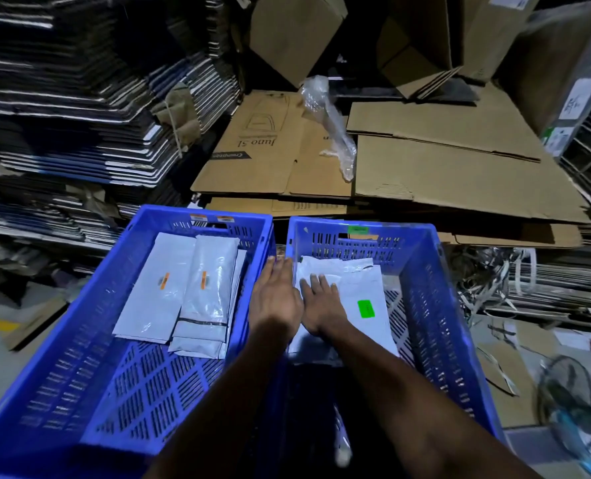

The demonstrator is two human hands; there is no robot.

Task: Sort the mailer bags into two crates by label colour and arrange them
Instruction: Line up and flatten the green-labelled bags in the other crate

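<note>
Both hands lie flat with straight fingers in the right crate [422, 271]: the right hand [321, 305] presses the green-label bag [363, 302], and the left hand [276, 295] rests at that crate's left wall, likely squaring the pile. Left of this crate, the left crate [80, 323] holds orange-label bags [159, 288] side by side.

Two blue slotted crates sit side by side. The left crate [80, 340] holds overlapping white mailers [183, 292] with orange labels; the right crate [435, 305] holds white mailers [363, 299], one showing a green label.
</note>
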